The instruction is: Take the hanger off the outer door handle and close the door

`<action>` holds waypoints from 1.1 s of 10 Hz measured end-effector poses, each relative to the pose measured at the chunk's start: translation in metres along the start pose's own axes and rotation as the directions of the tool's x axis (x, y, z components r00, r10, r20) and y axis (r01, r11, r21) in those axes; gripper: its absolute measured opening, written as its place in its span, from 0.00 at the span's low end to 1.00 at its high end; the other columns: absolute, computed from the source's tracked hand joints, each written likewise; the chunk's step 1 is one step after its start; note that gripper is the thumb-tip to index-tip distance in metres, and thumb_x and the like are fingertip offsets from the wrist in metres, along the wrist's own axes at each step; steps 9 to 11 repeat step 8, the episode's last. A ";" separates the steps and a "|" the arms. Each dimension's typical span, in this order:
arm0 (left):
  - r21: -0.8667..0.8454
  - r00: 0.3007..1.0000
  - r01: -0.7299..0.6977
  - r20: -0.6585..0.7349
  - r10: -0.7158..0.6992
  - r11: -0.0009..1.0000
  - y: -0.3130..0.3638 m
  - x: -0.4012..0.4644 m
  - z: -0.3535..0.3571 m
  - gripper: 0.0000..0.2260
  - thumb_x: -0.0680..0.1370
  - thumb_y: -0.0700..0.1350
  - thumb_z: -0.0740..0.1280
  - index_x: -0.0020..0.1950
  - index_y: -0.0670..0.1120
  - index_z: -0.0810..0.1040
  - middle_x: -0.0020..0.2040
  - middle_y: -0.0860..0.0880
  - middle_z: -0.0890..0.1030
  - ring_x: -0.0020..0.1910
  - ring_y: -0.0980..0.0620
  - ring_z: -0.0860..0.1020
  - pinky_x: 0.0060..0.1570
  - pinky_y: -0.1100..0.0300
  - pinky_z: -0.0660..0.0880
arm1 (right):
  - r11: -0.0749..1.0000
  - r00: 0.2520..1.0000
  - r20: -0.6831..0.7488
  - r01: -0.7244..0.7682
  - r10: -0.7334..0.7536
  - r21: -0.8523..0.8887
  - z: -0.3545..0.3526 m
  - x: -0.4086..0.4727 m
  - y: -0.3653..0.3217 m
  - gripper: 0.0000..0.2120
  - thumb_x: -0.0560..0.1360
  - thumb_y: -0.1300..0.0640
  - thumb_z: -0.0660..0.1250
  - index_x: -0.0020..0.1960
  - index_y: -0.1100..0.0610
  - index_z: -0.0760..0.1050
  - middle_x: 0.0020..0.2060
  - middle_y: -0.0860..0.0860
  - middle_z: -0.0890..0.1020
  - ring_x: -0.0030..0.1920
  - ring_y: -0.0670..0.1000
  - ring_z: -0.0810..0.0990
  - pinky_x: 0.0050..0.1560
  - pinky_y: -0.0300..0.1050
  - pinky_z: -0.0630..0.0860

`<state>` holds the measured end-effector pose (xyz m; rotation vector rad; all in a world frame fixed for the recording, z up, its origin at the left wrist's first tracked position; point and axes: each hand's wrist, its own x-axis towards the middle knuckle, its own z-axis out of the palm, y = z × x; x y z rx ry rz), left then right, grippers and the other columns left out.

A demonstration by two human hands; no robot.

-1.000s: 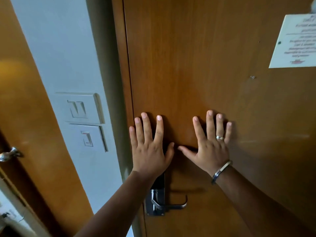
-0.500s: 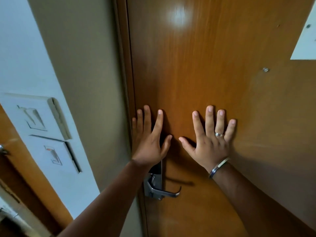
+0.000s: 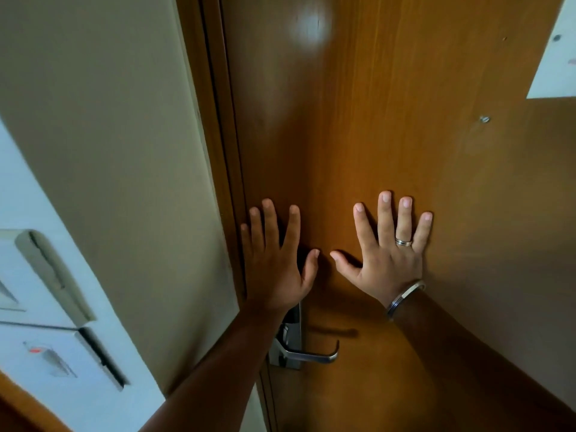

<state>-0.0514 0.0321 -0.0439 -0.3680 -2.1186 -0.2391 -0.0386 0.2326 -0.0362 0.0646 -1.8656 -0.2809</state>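
Narrow entryway: pale wall (image 3: 103, 145) on the left with switch plates (image 3: 46, 310) low down, wood frame (image 3: 218, 126) running vertical, then the brown wooden door (image 3: 358, 120) filling the rest of the view. White notice sheet (image 3: 558, 54) was fixed at the door's upper right, a small screw head (image 3: 484, 119) below it.

Left hand (image 3: 277, 269) was flat on the door right beside the frame edge, fingers spread and extended, nothing gripped. Right hand (image 3: 389, 257) was flat on the panel just beside it, fingers fanned too, ring (image 3: 404, 242) on one finger, bangle (image 3: 405, 297) at the wrist. Thumbs nearly met.

Inner lever handle (image 3: 308, 353) sat below the left wrist on its metal lock plate (image 3: 291, 338), untouched. No hanger in view; the outer handle was on the far side, hidden, so I couldn't tell from here where the hanger was. Both hands were bare, so it wasn't being carried.

Door edge looked flush with the frame, no gap visible. Likely closed or in the last bit of travel; couldn't confirm the latch engaged.

Handling read: solid slab, stiff, probably heavy, glossy finish so palms could slip under shear. Push square on, near the latch edge above the lock, where leverage is best. That's where the hands were. For a latch check, take the lever at its free end. Main risk: the left fingers close to the frame line.
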 end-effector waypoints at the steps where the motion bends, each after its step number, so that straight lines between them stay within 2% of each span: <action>1: -0.016 1.000 0.005 -0.011 -0.005 1.000 0.001 0.000 -0.001 0.36 0.78 0.63 0.60 0.80 0.47 0.55 0.79 0.37 0.52 0.78 0.33 0.54 0.75 0.36 0.54 | 1.000 0.999 -0.034 -0.009 0.009 -0.015 0.001 0.001 -0.001 0.44 0.72 0.31 0.61 0.79 0.53 0.53 0.76 0.60 0.57 0.78 0.61 0.44 0.72 0.68 0.46; 4: -0.054 0.998 0.020 -0.057 -0.023 0.998 0.000 0.000 0.011 0.34 0.77 0.62 0.61 0.79 0.49 0.57 0.78 0.39 0.52 0.78 0.33 0.55 0.75 0.38 0.53 | 0.999 0.997 -0.074 -0.025 0.023 -0.023 0.012 -0.003 -0.005 0.43 0.71 0.32 0.62 0.78 0.54 0.55 0.75 0.60 0.58 0.78 0.60 0.45 0.73 0.67 0.47; 5: -0.032 1.000 0.020 -0.005 -0.021 0.999 0.001 -0.003 0.005 0.35 0.77 0.62 0.61 0.79 0.49 0.55 0.79 0.38 0.52 0.78 0.33 0.55 0.75 0.36 0.55 | 0.999 1.000 -0.009 -0.025 0.025 -0.029 0.002 -0.004 -0.006 0.42 0.73 0.33 0.61 0.79 0.53 0.53 0.76 0.60 0.57 0.77 0.62 0.47 0.73 0.68 0.46; 6: -0.015 0.997 0.039 0.065 -0.038 0.999 0.000 -0.002 -0.003 0.36 0.78 0.64 0.58 0.80 0.49 0.52 0.80 0.37 0.52 0.78 0.33 0.54 0.74 0.35 0.58 | 0.999 0.992 0.120 -0.044 0.045 -0.007 -0.013 0.000 -0.008 0.42 0.73 0.33 0.60 0.79 0.52 0.51 0.77 0.60 0.55 0.76 0.64 0.52 0.72 0.69 0.47; 7: 0.004 0.989 0.040 0.143 -0.041 0.999 0.005 -0.002 -0.025 0.36 0.79 0.64 0.57 0.81 0.49 0.52 0.80 0.37 0.54 0.79 0.34 0.54 0.74 0.35 0.58 | 0.998 0.965 0.258 -0.047 0.034 0.042 -0.042 0.006 -0.006 0.43 0.72 0.35 0.64 0.79 0.52 0.50 0.78 0.59 0.52 0.77 0.64 0.50 0.73 0.68 0.47; 8: -0.014 0.985 0.072 0.155 -0.069 0.997 0.013 -0.001 -0.047 0.37 0.78 0.66 0.54 0.82 0.50 0.51 0.82 0.39 0.50 0.80 0.37 0.49 0.75 0.38 0.50 | 0.995 0.963 0.269 -0.057 0.031 0.087 -0.068 0.015 -0.003 0.44 0.72 0.36 0.66 0.79 0.53 0.51 0.78 0.60 0.51 0.78 0.62 0.48 0.74 0.67 0.47; 11: -0.014 0.985 0.072 0.155 -0.069 0.997 0.013 -0.001 -0.047 0.37 0.78 0.66 0.54 0.82 0.50 0.51 0.82 0.39 0.50 0.80 0.37 0.49 0.75 0.38 0.50 | 0.995 0.963 0.269 -0.057 0.031 0.087 -0.068 0.015 -0.003 0.44 0.72 0.36 0.66 0.79 0.53 0.51 0.78 0.60 0.51 0.78 0.62 0.48 0.74 0.67 0.47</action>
